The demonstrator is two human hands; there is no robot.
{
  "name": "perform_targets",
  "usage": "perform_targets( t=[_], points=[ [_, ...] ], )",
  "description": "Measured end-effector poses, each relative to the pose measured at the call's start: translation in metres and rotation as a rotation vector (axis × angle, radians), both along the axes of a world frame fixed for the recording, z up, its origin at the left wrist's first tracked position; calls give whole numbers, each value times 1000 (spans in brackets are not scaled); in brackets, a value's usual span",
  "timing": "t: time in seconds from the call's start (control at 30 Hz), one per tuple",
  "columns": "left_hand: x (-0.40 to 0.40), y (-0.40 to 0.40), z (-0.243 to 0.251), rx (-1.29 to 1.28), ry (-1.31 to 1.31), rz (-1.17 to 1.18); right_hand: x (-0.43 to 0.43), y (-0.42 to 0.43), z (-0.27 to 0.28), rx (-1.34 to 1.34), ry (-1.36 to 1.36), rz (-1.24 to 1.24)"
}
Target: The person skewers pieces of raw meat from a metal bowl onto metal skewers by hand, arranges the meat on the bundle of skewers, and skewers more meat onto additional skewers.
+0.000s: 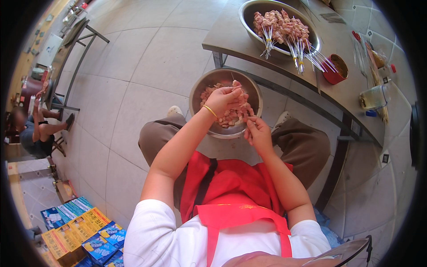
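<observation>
My left hand [223, 101], with a gold bangle at the wrist, pinches raw meat pieces [236, 84] on a thin skewer whose bare tip points up past the fingers. Lower down, my right hand [258, 133] has its thumb and forefinger closed at the skewer's lower end, beside the last pieces of meat. The skewer itself is mostly hidden by meat and fingers. Both hands are over a steel bowl [197, 90] on the floor between my feet. Loose chunks of raw meat [227, 120] lie in it.
On the metal table [230, 36] stands a large basin [246, 25] with bundled meat skewers [278, 25]. Near it are a red tin [334, 71], a clear jug [372, 97] and loose skewers [358, 55]. Drink cartons [78, 230] are stacked lower left. Another person [33, 133] sits far left.
</observation>
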State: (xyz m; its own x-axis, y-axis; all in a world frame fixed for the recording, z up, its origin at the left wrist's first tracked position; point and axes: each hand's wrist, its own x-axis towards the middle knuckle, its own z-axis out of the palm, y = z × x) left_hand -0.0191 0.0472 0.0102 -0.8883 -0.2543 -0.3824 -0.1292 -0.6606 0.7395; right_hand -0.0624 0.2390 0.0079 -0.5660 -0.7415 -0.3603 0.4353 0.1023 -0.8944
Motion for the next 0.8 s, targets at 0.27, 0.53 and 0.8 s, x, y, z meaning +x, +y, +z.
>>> perform_targets(
  t=[0.27, 0.53, 0.8],
  points=[
    [0, 10, -6, -18, -12, -15, 3, -4, -4, 82, 235, -90],
    [1, 23, -4, -56, -18, -32, -3, -3, -4, 36, 180, -22],
    [1, 0, -13, -52, -10, 8, -18, 4, -14, 113, 241, -6]
  ],
)
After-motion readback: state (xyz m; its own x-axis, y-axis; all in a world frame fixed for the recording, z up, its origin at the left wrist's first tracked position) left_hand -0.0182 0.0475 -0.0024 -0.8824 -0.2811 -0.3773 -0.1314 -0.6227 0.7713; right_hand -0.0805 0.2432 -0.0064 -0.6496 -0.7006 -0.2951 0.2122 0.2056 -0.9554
